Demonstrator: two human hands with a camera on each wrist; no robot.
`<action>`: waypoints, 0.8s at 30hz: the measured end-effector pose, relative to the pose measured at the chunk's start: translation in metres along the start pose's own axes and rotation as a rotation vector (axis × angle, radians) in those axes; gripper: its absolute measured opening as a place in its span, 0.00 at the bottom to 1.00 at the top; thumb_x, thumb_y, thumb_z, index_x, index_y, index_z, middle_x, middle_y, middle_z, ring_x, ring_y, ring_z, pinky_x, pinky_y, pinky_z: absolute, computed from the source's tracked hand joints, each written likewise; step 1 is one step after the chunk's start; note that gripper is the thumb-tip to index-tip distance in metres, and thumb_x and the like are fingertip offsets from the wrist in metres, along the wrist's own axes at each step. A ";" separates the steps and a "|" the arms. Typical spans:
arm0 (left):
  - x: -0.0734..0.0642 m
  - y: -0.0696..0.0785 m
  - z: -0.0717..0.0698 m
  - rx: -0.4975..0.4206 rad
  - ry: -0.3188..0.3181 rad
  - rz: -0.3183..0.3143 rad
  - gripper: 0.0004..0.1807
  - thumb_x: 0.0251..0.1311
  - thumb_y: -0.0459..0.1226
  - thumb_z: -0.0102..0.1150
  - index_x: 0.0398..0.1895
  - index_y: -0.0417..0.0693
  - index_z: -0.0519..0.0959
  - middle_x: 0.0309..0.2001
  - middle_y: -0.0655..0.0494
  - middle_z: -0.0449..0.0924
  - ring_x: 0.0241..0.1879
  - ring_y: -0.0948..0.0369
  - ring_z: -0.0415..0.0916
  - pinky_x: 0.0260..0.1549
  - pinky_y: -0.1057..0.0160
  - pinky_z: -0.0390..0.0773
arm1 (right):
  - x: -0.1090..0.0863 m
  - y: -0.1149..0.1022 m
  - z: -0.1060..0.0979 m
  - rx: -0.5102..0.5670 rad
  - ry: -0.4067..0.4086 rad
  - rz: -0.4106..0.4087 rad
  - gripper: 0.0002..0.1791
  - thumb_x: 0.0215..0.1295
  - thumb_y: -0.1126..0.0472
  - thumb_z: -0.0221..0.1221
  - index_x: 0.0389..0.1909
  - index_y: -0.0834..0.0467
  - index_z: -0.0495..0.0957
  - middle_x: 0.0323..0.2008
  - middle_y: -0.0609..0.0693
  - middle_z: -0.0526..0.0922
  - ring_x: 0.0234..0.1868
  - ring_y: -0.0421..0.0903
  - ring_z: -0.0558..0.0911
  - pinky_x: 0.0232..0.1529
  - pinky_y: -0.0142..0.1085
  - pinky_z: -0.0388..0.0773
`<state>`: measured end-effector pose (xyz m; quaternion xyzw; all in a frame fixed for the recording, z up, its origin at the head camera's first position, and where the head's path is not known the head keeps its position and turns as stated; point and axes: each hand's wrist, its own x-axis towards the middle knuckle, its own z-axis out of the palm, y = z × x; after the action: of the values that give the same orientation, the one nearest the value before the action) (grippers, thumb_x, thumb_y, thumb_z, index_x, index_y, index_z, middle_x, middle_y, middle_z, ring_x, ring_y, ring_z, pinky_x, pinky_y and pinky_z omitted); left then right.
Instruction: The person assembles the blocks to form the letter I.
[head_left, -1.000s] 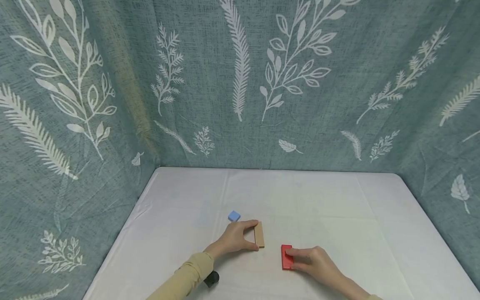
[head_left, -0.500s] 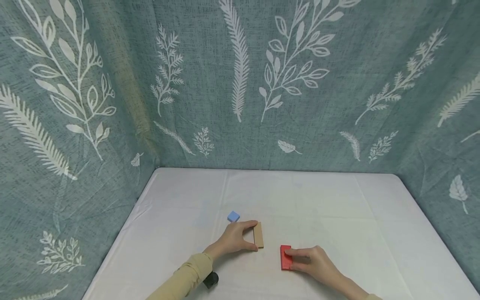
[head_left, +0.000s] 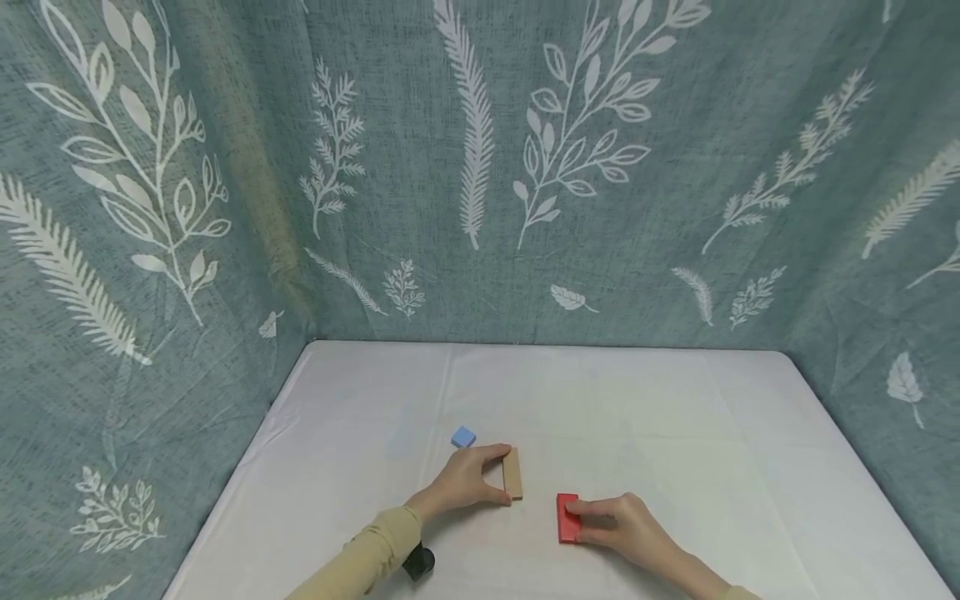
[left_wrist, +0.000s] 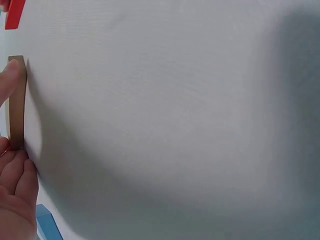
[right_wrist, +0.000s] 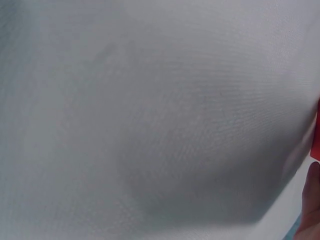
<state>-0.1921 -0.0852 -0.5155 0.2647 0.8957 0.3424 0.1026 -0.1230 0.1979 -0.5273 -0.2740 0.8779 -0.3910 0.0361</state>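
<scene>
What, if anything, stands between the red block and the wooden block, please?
Nothing visible does: only white cloth shows between the red block and the wooden block. The blue block lies beyond the left hand, off that path.

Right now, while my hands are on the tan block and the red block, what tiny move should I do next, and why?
Maybe slide the red block a little toward the tan block. Your right hand grips the red one, your left hand holds the tan one by its two ends, and the blocks are still apart.
</scene>
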 end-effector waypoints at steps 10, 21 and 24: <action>-0.002 0.010 -0.003 -0.063 0.024 -0.031 0.42 0.44 0.42 0.74 0.63 0.36 0.69 0.64 0.44 0.70 0.64 0.50 0.68 0.63 0.54 0.71 | 0.001 0.003 0.003 0.012 -0.025 -0.007 0.21 0.54 0.54 0.67 0.48 0.57 0.83 0.45 0.48 0.86 0.49 0.42 0.83 0.47 0.31 0.83; 0.005 0.042 -0.017 -0.201 0.077 0.081 0.41 0.48 0.39 0.72 0.67 0.39 0.65 0.67 0.45 0.66 0.67 0.51 0.65 0.62 0.57 0.72 | 0.000 0.003 0.002 -0.009 0.000 -0.061 0.21 0.55 0.51 0.66 0.47 0.58 0.84 0.44 0.50 0.86 0.48 0.43 0.84 0.45 0.31 0.84; 0.005 0.048 -0.021 -0.203 0.071 0.088 0.42 0.48 0.38 0.72 0.67 0.40 0.65 0.67 0.45 0.67 0.66 0.51 0.66 0.62 0.57 0.72 | -0.001 0.002 0.001 -0.011 -0.001 -0.055 0.21 0.55 0.51 0.66 0.47 0.58 0.84 0.44 0.50 0.86 0.48 0.43 0.84 0.45 0.32 0.84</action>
<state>-0.1848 -0.0637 -0.4676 0.2797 0.8469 0.4447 0.0822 -0.1228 0.1989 -0.5295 -0.2986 0.8721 -0.3870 0.0240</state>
